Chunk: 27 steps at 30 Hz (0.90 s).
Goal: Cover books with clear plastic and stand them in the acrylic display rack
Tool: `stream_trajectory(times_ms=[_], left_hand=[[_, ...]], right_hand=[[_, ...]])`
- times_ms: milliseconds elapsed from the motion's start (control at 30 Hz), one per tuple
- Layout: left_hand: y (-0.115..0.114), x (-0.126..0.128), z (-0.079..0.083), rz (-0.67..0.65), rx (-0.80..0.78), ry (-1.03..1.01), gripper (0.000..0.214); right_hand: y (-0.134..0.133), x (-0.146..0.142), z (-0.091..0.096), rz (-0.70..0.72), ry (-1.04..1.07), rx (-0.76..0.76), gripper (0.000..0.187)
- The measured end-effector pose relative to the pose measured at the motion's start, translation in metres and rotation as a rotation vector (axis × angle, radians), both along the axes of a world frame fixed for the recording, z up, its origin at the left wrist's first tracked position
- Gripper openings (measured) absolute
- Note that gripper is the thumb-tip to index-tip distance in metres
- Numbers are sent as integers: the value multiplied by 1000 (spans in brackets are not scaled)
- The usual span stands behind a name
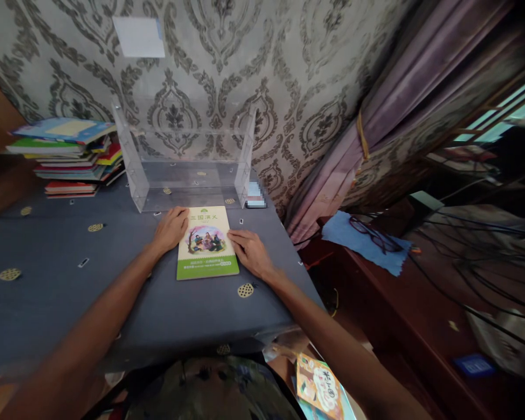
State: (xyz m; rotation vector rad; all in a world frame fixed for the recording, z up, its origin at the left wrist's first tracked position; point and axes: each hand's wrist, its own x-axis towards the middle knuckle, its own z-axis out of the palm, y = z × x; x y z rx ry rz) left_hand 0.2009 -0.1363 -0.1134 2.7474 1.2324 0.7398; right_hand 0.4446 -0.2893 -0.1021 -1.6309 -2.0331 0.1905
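A book (pixel 206 242) with a cream and green cover and a round picture of seated figures lies face up on the dark grey patterned tablecloth. My left hand (pixel 171 228) grips its upper left edge, fingers bent and partly hidden from view. On the opposite side, my right hand (pixel 250 252) holds the right edge, its fingers close together with the tips at the cover. Just behind the book stands a clear plastic shelf (pixel 133 166), open at the front, with only the tablecloth and wallpaper showing through it.
A stack of books (pixel 67 154) stands at the table's back left. A blurred pale object (pixel 256 195) sits right of the shelf. Glasses (pixel 374 234) rest on a blue cloth (pixel 345 233) on the red-brown furniture, near tangled cables (pixel 485 233). An orange-covered book (pixel 317 385) lies below the table edge.
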Motion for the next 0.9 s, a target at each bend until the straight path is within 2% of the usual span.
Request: stream_trajectory(times_ms=[667,900], left_hand=[[0,1,2,12,10,46,37],[1,0,1,15,31,54,36]], right_hand=[[-63,-9,6,73,103,-10,38],[-87,-12,3,132,99,126,36]])
